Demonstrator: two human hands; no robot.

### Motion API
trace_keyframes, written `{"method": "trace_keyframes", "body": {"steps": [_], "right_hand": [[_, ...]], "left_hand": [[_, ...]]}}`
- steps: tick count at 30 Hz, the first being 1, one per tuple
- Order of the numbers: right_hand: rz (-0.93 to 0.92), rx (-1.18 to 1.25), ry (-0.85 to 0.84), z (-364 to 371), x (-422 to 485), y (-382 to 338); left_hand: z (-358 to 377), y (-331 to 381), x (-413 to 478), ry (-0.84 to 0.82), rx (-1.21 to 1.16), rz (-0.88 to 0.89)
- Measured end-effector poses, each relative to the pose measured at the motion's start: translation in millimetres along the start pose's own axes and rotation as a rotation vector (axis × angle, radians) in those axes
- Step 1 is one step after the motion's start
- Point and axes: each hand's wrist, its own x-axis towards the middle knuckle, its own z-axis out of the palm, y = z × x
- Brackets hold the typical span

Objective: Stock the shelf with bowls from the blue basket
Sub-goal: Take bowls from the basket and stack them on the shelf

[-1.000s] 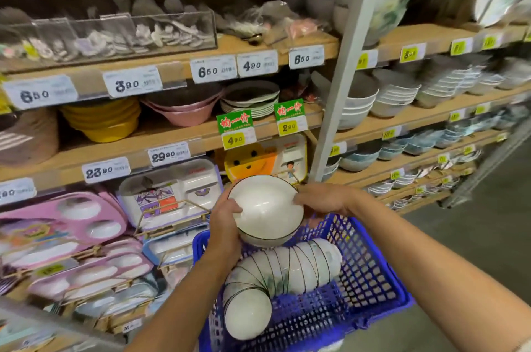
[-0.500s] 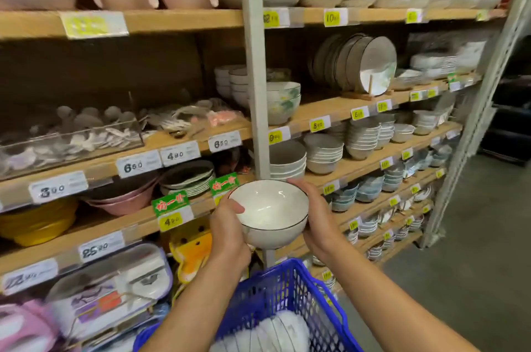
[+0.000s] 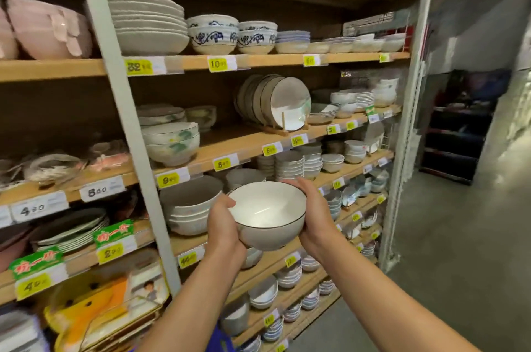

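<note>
Shelf [image 3: 253, 142] behind: my left hand [image 3: 222, 226] and right hand [image 3: 314, 218] clasp one bowl [image 3: 267, 215], now raised from the basket [image 3: 221, 338] at 6 o'clock; placement comes next.

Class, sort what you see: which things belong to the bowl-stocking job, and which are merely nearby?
Job: white bowl, left hand, right hand, blue basket, shelf.
Nearby: pink bowls, blue-patterned bowls, upright plates, price tags.

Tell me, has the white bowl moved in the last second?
Yes, upward. The white bowl was below the green price tag, over the blue basket; now the left hand and right hand hold it level with the stacked bowls above that tag.
</note>
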Motion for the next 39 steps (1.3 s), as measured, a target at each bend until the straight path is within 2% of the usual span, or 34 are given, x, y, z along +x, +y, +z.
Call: {"method": "trace_keyframes", "body": {"steps": [4,9,16,22,26,35,39], "right_hand": [[-0.018,-0.001,0.023,-36,22,-27],[-0.044,0.067,0.051,-63,55,-54],[-0.032,0.098,0.106,-74,121,-68],[-0.071,0.094,0.091,-63,190,-76],[-0.038,0.105,0.023,-45,233,-81],[0.043,0.120,-0.135,14,295,-66],[0.068,0.092,-0.257,48,321,-52]], "left_hand": [[49,-13,10,-0.064,0.012,0.024],[96,-32,40,-0.164,0.017,0.137],[137,-48,97,-0.075,0.004,0.310],[164,-35,156,-0.038,0.033,0.349],[174,-18,196,-0.047,0.056,0.403],[154,24,246,0.102,0.018,0.499],[136,44,268,0.230,0.020,0.564]]}}
